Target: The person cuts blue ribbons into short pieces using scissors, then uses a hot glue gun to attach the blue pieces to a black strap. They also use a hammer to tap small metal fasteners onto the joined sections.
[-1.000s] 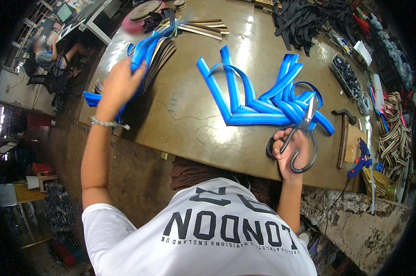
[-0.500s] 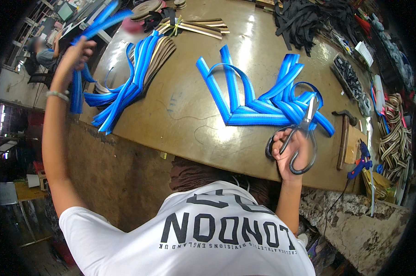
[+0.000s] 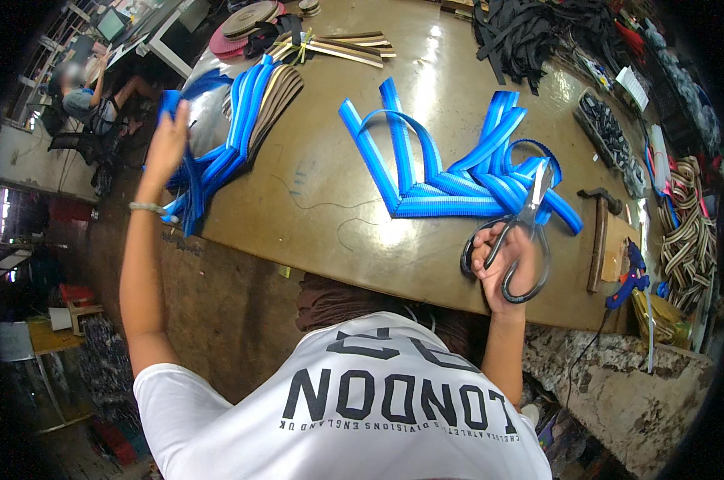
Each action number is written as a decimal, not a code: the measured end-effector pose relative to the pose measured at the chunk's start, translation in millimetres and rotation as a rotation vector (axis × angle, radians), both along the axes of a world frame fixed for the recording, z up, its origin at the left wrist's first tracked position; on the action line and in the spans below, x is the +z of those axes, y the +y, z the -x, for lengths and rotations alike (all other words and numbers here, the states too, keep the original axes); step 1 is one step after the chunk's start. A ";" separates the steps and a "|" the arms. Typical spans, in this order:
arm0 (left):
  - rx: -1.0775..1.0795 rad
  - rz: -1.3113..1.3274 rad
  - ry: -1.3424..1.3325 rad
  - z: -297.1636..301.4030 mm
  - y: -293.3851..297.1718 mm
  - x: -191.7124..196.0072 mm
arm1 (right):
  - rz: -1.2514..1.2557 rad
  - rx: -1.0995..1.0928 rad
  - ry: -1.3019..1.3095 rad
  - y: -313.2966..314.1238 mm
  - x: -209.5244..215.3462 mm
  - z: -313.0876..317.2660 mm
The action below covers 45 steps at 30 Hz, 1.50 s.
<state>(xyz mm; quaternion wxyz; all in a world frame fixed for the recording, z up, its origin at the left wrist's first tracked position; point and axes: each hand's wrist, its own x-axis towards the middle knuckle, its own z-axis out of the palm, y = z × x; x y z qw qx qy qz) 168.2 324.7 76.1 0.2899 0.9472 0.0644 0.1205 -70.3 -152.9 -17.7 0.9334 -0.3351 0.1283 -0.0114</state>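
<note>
My left hand [image 3: 166, 150], at the table's left edge, is closed on a blue striped webbing strap [image 3: 170, 102]. Beside it lies a bundle of similar blue straps [image 3: 246, 120], next to brown and cream striped straps [image 3: 282, 98]. Black-handled scissors [image 3: 533, 210] are in my right hand [image 3: 506, 260], which has its fingers through the handle loops near the table's front edge. Their blades point away from me over a second group of blue straps [image 3: 450, 206], several of them folded and overlapping. Part of the left bundle is hidden behind my left hand and the strap.
Black straps [image 3: 515, 36] are heaped at the far right. A hammer [image 3: 599, 240], a blue glue gun [image 3: 634, 276] and a tray of dark parts [image 3: 603, 132] line the right side. Webbing rolls [image 3: 250, 20] sit at the far left. Another person [image 3: 78, 96] sits beyond the table.
My left hand has come down and to the right, bringing its blue strap from out past the table's left edge to the left bundle. My right hand and the scissors have hardly moved.
</note>
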 end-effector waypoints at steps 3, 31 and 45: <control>-0.002 0.539 -0.014 -13.6 17.6 43.7 | 0.004 0.001 0.006 -0.1 0.6 -0.5; -0.181 -0.779 -0.276 52.5 -49.6 -56.8 | -0.031 0.002 -0.025 -0.5 -6.8 0.0; -0.029 2.066 1.174 133.4 -235.3 -73.5 | 1.708 -0.363 -0.071 5.9 48.0 -23.7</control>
